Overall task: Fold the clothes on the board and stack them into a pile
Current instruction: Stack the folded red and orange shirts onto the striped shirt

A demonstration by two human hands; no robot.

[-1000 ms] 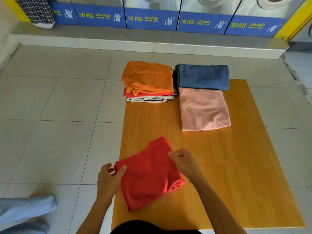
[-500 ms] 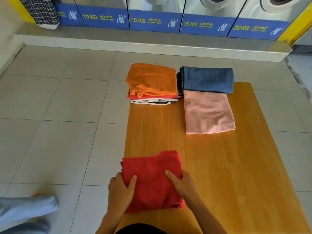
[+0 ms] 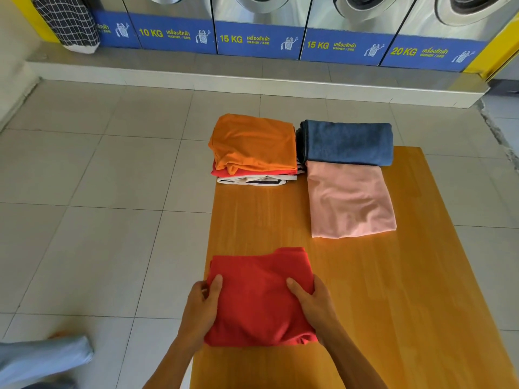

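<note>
A folded red garment (image 3: 259, 296) lies at the near left corner of the wooden board (image 3: 393, 290). My left hand (image 3: 203, 307) grips its left edge with the thumb on top. Its right edge is held the same way by my right hand (image 3: 311, 301). At the board's far left stands a pile with an orange garment (image 3: 252, 141) on top, over a red one and a striped one. A folded pink garment (image 3: 349, 199) lies at the far right, with a folded blue garment (image 3: 348, 143) just behind it.
Grey tiled floor (image 3: 98, 220) surrounds the board. A raised step (image 3: 252, 80) and a row of washing machines (image 3: 258, 21) run along the back. A checked bag (image 3: 66, 21) hangs at the back left. A light blue trouser leg (image 3: 42, 360) shows at the lower left.
The red garment went from tilted and half-lifted to squared flat on the board. Both hands moved from its upper corners down to grip its left and right sides.
</note>
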